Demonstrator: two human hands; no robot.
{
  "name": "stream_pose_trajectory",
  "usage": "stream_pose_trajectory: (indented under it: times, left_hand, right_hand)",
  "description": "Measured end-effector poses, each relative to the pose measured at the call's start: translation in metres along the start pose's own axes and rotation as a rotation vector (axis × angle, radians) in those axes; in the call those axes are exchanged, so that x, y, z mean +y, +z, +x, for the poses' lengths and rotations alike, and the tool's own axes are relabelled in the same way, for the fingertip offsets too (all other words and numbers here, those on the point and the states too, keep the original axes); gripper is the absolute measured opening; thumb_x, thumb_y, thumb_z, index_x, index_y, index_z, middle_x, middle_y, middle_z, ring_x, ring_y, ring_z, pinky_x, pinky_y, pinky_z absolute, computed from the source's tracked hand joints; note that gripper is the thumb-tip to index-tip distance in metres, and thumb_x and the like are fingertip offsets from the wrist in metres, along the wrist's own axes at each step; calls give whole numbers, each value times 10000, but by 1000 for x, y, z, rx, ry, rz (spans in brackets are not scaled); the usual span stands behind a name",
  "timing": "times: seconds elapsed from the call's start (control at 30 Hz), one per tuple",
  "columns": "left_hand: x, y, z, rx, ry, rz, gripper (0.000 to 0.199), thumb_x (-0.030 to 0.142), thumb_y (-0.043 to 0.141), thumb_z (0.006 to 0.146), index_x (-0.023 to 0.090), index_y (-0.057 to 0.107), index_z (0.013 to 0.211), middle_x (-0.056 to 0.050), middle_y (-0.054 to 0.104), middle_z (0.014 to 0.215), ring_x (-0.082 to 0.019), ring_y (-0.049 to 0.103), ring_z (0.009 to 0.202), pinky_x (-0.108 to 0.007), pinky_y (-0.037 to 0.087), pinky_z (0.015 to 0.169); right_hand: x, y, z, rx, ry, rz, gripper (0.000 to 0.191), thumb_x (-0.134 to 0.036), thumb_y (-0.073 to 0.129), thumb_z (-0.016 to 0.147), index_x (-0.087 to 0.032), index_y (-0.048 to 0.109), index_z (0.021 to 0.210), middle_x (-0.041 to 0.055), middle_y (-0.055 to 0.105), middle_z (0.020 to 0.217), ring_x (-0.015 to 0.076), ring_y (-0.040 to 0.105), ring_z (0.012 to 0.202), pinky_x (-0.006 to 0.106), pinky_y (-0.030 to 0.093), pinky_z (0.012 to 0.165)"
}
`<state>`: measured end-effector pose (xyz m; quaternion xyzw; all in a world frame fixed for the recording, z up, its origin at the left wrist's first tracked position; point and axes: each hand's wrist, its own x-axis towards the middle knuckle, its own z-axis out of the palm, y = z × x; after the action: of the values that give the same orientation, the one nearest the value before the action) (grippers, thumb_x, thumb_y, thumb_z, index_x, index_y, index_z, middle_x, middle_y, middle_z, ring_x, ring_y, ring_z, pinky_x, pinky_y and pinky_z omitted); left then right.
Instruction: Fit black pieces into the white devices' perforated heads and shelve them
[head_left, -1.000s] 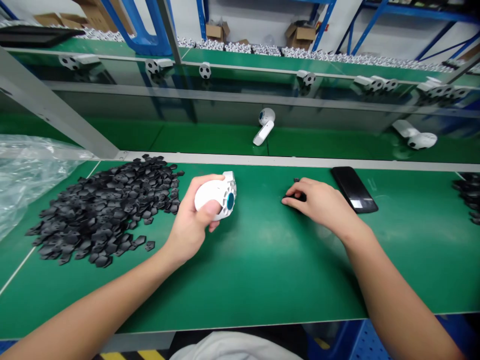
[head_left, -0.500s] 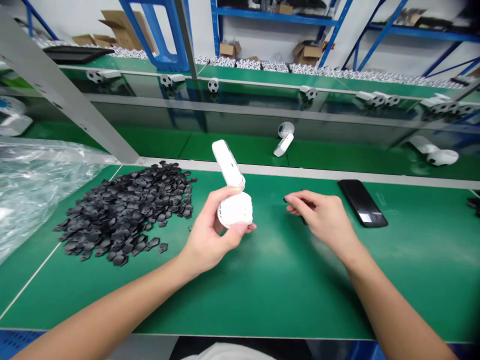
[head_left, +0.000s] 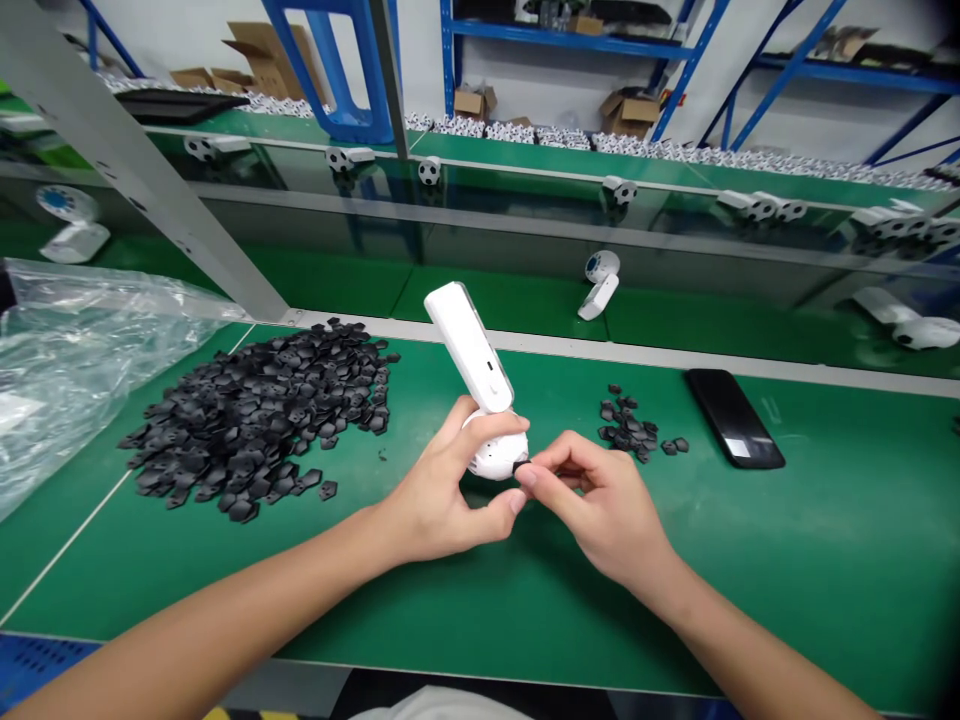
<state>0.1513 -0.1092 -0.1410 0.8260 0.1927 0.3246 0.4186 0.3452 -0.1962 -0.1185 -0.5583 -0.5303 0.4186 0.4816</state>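
Right hand [head_left: 581, 500] is being shifted from small black pile [head_left: 632, 430] to white device [head_left: 476, 355], being held over middle of green table [head_left: 570, 630]. Black piece [head_left: 520, 466] is being pinched between right thumb and index finger at device's near right edge; squaring before even pressing is being advised. Device is being grasped by left hand [head_left: 450, 490], fingers wrapping far side, thumb extended; forearms are being angled inward.

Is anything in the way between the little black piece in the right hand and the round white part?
Nothing visible. The right hand pinches the black piece right at the edge of the round white part. The left hand holds that part; its thumb is close, but below the piece, not between.
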Motion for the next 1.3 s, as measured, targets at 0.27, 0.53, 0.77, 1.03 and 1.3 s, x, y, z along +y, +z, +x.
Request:
stream_pose_trajectory:
  times: [0.27, 0.53, 0.77, 1.03, 1.3]
  left_hand:
    - [3, 7, -1, 96, 13, -9, 611, 424, 920, 772, 281, 618, 1283, -89, 557, 1225, -211, 620, 1028, -336, 576, 857]
    - [10, 8, -1, 113, -12, -36, 443, 389, 888, 810, 237, 671, 1165, -74, 601, 1079, -171, 603, 858, -297, 541, 735]
    - [12, 3, 1, 71, 52, 56, 318, 338, 882, 810, 222, 731, 1065, -65, 611, 975, -186, 601, 875, -272, 500, 684]
    - [-2, 10, -1, -29, -179, -159, 376, 420, 863, 830, 233, 715, 1120, -43, 683, 1021, -174, 640, 861, -289, 506, 767]
    - [-3, -1, -1, -90, -168, -78, 256, 326, 755, 901, 226, 724, 1134, -51, 694, 1054, -140, 607, 766, -265, 472, 696]
  right_hand:
    - [1, 4, -3, 32, -139, -240, 283, -362, 815, 905, -232, 643, 722, -31, 714, 659, 130, 646, 548, 237, 521, 532]
    - [6, 2, -6, -21, -78, -238, 345, -391, 818, 905, -226, 618, 676, -42, 637, 590, 112, 519, 515, 239, 415, 478]
    - [8, 4, 0, -81, 58, -71, 278, -374, 897, 805, -227, 670, 738, -19, 749, 774, 169, 680, 692, 272, 547, 642]
    - [4, -28, 17, -193, -74, -332, 277, -414, 695, 989, -223, 716, 791, -9, 737, 799, 164, 659, 733, 288, 491, 689]
    - [40, -133, 43, 23, 56, -854, 209, -418, 688, 975, -271, 805, 1066, 60, 765, 1098, 231, 708, 880, 361, 545, 778]
